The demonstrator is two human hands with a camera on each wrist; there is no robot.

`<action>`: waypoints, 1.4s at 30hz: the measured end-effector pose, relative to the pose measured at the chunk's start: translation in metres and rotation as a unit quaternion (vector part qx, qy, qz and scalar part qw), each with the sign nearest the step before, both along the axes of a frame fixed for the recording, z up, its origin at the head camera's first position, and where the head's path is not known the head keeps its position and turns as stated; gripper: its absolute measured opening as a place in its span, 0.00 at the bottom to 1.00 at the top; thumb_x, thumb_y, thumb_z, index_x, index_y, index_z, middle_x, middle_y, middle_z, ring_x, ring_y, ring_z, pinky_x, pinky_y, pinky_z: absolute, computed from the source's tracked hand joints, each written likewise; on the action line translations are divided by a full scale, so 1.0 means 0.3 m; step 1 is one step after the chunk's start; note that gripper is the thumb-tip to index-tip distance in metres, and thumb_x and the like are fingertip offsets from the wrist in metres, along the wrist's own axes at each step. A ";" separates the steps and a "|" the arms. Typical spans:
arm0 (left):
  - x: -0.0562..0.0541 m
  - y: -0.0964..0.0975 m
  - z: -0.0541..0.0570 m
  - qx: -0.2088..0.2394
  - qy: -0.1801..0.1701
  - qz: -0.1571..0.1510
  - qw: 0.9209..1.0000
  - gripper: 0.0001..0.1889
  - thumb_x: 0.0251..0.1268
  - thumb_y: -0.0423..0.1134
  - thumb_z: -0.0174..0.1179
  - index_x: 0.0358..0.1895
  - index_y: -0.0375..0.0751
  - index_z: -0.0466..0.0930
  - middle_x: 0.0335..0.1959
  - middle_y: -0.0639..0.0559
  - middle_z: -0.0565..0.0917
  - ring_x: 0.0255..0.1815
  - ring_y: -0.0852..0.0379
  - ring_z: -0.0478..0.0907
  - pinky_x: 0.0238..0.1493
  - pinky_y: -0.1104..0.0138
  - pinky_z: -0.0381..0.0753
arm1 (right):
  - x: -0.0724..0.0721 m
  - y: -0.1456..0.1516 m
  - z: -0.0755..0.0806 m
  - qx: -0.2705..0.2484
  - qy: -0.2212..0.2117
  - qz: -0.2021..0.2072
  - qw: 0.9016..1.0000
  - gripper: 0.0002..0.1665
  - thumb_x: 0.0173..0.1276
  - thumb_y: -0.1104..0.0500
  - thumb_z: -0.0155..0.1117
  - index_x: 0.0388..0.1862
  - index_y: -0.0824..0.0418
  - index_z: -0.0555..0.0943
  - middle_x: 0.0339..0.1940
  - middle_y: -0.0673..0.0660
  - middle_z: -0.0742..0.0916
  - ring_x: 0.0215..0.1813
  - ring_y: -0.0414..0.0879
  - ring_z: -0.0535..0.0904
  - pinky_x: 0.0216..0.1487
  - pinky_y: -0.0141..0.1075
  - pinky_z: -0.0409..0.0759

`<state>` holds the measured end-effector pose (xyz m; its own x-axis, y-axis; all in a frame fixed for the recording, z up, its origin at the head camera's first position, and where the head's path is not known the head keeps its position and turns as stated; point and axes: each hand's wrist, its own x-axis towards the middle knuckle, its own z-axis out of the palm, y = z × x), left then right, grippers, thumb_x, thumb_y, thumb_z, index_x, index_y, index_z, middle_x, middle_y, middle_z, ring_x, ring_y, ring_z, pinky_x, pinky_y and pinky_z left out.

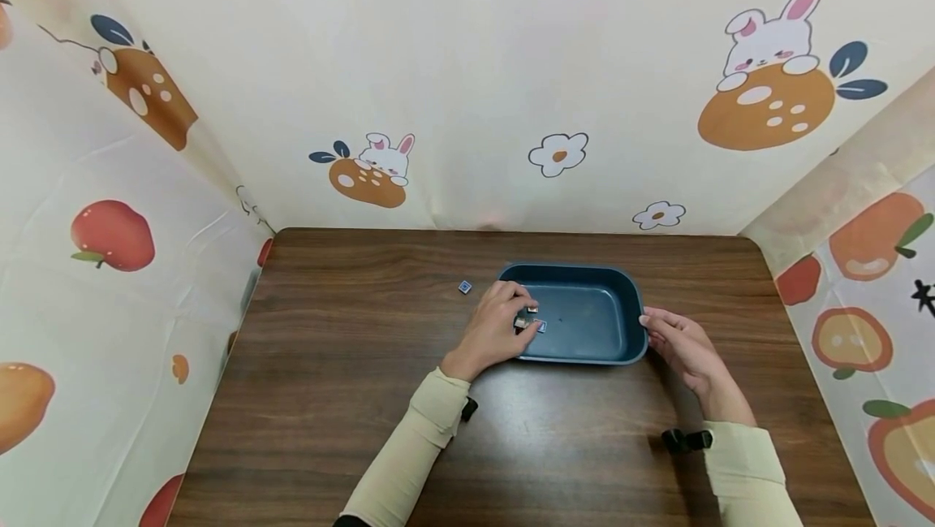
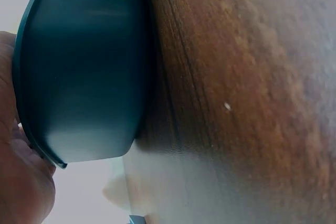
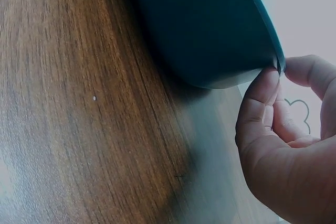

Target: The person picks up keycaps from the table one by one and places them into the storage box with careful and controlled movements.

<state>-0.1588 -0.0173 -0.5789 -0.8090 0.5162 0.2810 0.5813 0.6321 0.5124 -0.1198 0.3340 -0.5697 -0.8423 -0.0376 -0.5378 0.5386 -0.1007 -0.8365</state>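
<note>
A dark blue rectangular tray (image 1: 584, 316) sits on the table. My left hand (image 1: 493, 324) reaches over its left end, fingers and thumb curled round several small square blocks (image 1: 540, 326) inside. Part of these blocks is hidden by the fingers. In the left wrist view the tray's outer wall (image 2: 84, 66) hides most of that hand's fingers. On the right, my right hand (image 1: 682, 344) pinches the tray's rim between thumb and fingers, as the right wrist view also shows. One small blue square block (image 1: 464, 287) lies on the table, left of the tray.
The brown wood-grain table (image 1: 351, 348) extends on both sides of the tray and in front of it. A pale printed cloth (image 1: 467, 88) hangs behind the table, with more printed cloth at the left and right sides.
</note>
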 end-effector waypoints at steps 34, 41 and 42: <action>-0.050 -0.194 0.009 0.072 -0.013 0.127 0.989 0.17 0.70 0.45 0.69 0.56 0.41 0.88 0.54 0.48 0.83 0.60 0.47 0.76 0.65 0.49 0.77 | -0.001 -0.004 0.001 -0.015 0.009 0.007 1.000 0.10 0.81 0.56 0.62 0.43 0.44 0.90 0.40 0.39 0.91 0.40 0.31 0.84 0.47 0.24 0.84; -0.063 -0.231 -0.025 0.047 -0.027 0.166 0.985 0.22 0.69 0.47 0.70 0.61 0.41 0.86 0.55 0.47 0.82 0.60 0.44 0.76 0.65 0.49 0.76 | 0.007 -0.009 0.002 -0.006 0.013 0.003 1.000 0.08 0.80 0.56 0.64 0.43 0.44 0.89 0.41 0.39 0.91 0.42 0.31 0.85 0.48 0.25 0.84; -0.063 -0.233 -0.031 0.044 -0.030 0.172 0.984 0.22 0.69 0.48 0.70 0.61 0.42 0.86 0.55 0.47 0.81 0.60 0.45 0.75 0.65 0.49 0.76 | 0.008 -0.009 0.002 -0.005 0.014 0.003 1.000 0.08 0.80 0.56 0.64 0.44 0.45 0.89 0.41 0.39 0.91 0.42 0.31 0.85 0.48 0.25 0.84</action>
